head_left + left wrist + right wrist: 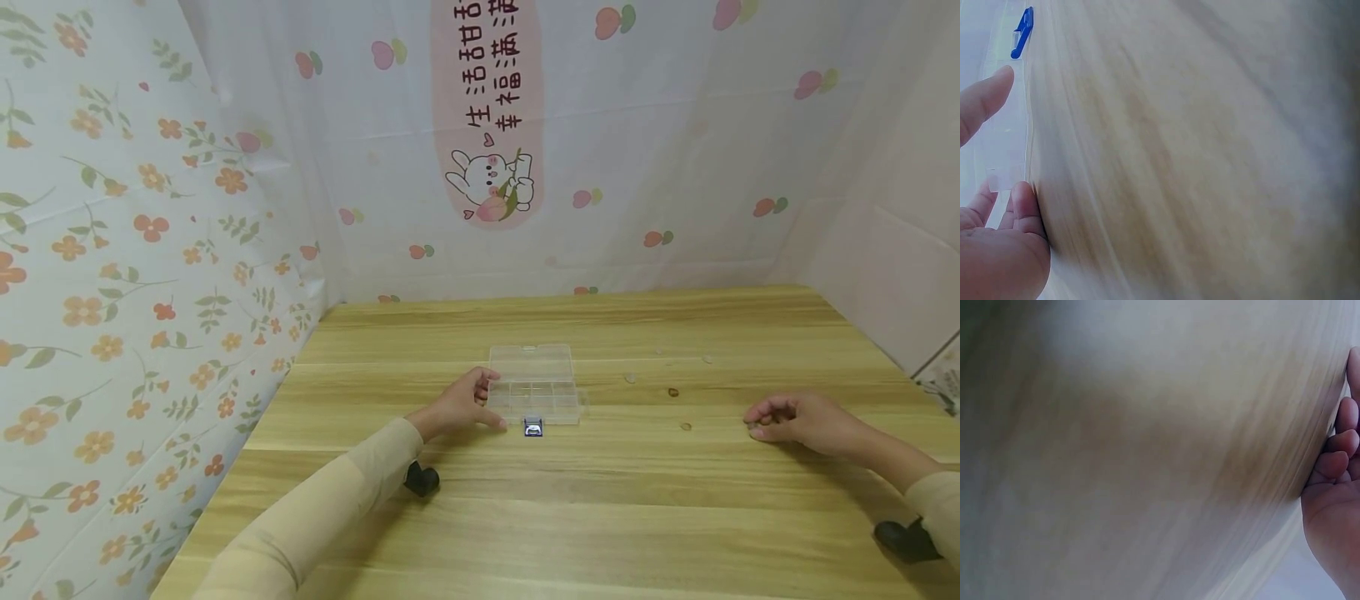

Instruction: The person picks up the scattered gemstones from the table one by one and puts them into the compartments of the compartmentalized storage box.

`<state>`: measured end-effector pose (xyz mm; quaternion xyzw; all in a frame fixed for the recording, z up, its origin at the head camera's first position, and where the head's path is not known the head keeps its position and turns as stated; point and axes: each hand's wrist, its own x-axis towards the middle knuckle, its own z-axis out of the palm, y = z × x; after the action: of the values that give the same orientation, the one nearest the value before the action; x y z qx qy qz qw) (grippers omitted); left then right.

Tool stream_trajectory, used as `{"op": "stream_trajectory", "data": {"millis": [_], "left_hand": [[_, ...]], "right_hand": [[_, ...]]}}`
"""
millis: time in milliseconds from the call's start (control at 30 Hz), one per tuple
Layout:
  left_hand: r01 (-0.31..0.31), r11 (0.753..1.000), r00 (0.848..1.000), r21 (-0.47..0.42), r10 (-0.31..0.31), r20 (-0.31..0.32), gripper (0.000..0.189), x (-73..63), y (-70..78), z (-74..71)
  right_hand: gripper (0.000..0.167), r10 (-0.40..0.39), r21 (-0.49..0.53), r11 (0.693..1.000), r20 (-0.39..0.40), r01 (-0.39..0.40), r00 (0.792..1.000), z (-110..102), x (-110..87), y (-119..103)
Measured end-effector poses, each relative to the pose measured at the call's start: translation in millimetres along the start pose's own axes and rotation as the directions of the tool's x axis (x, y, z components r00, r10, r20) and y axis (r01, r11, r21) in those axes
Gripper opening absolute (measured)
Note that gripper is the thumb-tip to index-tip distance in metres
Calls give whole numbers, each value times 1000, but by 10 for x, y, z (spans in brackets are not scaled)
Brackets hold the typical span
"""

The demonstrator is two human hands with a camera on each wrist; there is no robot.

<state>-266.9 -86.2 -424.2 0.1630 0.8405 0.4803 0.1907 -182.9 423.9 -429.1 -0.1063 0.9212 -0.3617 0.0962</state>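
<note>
A clear plastic compartment box stands on the table with its lid raised at the back. A blue latch hangs at its front edge. My left hand holds the box's left end, thumb at the front and fingers along the side; the left wrist view shows the thumb below the blue latch. Off to the right, my right hand is down at the tabletop, pinching a small pale thing mostly hidden by the fingertips. In the right wrist view its fingers are curled.
Between box and right hand lie a brown ring, a yellowish ring and several small clear pieces, one of them a clear piece nearest the box. A printed curtain hangs behind the wooden table.
</note>
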Motion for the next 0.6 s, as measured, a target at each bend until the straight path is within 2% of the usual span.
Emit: {"op": "stream_trajectory", "data": {"millis": [300,600], "left_hand": [[1,1000,1000,-8,-1,-1,74,-5,2,-2],[-5,1000,1000,-17,5,-3,74,12,-28,4]], "right_hand": [[28,0,-14,1000,-8,0,1000,5,5,-22],[31,33,-42,999,-14,-34,999,4,23,-44]]}}
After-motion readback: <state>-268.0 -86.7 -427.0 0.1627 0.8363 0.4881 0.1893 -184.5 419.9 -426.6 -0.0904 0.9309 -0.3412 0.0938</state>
